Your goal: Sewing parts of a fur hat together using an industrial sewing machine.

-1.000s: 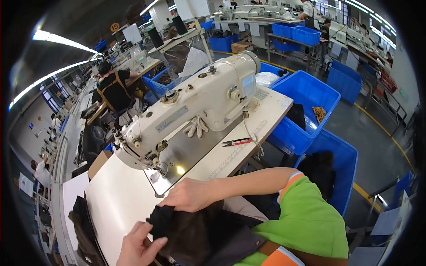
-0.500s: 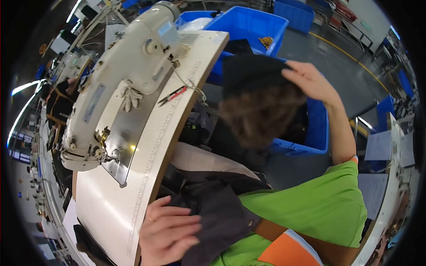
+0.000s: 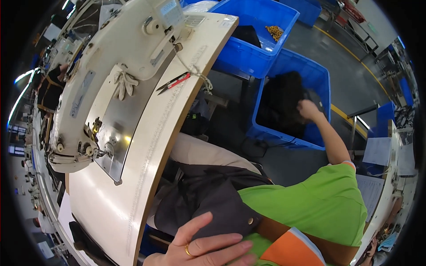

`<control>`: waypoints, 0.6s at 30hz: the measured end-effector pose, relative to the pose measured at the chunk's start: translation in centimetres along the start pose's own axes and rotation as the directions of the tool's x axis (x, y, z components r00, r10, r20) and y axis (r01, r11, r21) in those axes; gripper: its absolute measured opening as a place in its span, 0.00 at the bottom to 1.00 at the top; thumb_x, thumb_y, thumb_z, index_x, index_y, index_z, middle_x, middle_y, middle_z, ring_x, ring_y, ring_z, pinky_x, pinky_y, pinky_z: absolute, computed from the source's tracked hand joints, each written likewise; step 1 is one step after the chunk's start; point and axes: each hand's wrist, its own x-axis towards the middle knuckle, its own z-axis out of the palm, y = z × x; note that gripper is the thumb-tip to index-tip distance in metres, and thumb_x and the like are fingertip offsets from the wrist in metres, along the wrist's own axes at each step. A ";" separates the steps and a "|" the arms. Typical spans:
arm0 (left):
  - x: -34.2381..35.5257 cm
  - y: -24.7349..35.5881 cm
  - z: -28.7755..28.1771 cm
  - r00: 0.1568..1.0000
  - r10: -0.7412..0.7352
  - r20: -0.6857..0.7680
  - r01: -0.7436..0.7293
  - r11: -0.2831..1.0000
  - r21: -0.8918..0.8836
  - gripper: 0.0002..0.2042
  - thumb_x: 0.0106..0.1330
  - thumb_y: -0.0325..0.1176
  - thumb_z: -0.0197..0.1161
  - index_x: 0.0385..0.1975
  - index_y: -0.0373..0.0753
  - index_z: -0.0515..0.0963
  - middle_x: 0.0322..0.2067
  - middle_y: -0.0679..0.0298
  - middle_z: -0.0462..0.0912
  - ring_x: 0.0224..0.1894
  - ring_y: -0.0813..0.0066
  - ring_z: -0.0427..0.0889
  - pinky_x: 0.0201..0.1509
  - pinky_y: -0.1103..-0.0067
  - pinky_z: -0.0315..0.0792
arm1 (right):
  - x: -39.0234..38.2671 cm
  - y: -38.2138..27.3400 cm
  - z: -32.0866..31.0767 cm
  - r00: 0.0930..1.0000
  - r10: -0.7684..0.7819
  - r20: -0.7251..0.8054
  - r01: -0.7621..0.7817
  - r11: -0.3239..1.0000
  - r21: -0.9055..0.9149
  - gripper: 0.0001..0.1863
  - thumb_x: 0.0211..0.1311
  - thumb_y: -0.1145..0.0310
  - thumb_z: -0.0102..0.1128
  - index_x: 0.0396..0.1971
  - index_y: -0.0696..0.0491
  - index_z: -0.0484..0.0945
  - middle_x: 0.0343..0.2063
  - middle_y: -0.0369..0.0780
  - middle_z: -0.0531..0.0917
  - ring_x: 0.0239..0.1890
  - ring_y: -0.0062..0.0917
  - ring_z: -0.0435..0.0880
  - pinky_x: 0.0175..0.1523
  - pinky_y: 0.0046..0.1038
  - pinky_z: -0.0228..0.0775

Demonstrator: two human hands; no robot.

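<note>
Right hand (image 3: 309,109) reaches far right into the nearer blue bin (image 3: 321,80), grip closed on a dark garment (image 3: 284,99) lying inside that bin. Left hand (image 3: 206,248) sits near, bottom centre, fingers spread flat, grip open, pressing on dark fabric (image 3: 213,199) bunched over the lap just right of the tabletop (image 3: 133,186) edge. Gold ring visible on one finger. White sewing machine (image 3: 111,57) sits on the tabletop to the left, needle end near, lamp lit on the steel plate. Red-handled thread snips (image 3: 174,83) lie on the tabletop just right of the machine. Second blue bin (image 3: 257,31) stands farther back, touching the first.
</note>
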 end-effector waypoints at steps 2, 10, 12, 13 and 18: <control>-0.2 -0.9 -1.0 1.000 0.004 0.005 -0.004 1.000 -0.016 0.14 0.56 0.34 0.68 0.40 0.35 0.83 0.40 0.57 0.84 0.45 0.61 0.83 0.63 0.52 0.64 | -0.2 -5.3 0.4 0.804 -0.118 0.582 -0.109 0.934 0.340 0.13 0.58 0.68 0.51 0.36 0.57 0.82 0.31 0.52 0.83 0.36 0.43 0.84 0.42 0.36 0.76; -6.9 -0.3 -3.6 0.896 0.168 -0.410 -0.080 0.971 0.225 0.07 0.60 0.26 0.64 0.37 0.34 0.81 0.38 0.53 0.84 0.38 0.60 0.84 0.51 0.58 0.75 | -1.2 -19.8 1.4 0.659 -0.648 0.382 0.601 0.759 0.250 0.18 0.60 0.64 0.57 0.48 0.55 0.78 0.32 0.51 0.84 0.35 0.45 0.83 0.41 0.41 0.75; -8.9 0.0 -3.3 0.765 0.306 -0.567 -0.074 0.916 0.395 0.04 0.61 0.26 0.63 0.34 0.35 0.80 0.35 0.56 0.85 0.33 0.62 0.85 0.47 0.63 0.77 | -1.6 -24.0 -0.3 0.595 -0.676 0.434 0.576 0.736 0.356 0.19 0.61 0.64 0.58 0.49 0.56 0.77 0.34 0.51 0.83 0.38 0.46 0.83 0.43 0.40 0.75; -10.0 0.6 -3.5 0.753 0.291 -0.590 -0.001 0.897 0.441 0.04 0.61 0.26 0.63 0.34 0.35 0.80 0.35 0.56 0.85 0.33 0.62 0.85 0.47 0.63 0.77 | -2.1 -26.0 -1.3 0.557 -0.690 0.462 0.584 0.721 0.373 0.18 0.61 0.64 0.58 0.49 0.56 0.77 0.35 0.52 0.83 0.39 0.47 0.83 0.44 0.40 0.75; -14.4 4.6 -3.2 0.745 0.281 -0.605 0.199 0.771 0.604 0.04 0.62 0.27 0.63 0.34 0.36 0.80 0.31 0.61 0.86 0.29 0.67 0.84 0.46 0.69 0.77 | -1.5 -31.1 -3.6 0.382 -0.783 0.491 0.788 0.554 0.270 0.15 0.60 0.63 0.57 0.43 0.55 0.79 0.39 0.48 0.83 0.44 0.45 0.81 0.46 0.42 0.74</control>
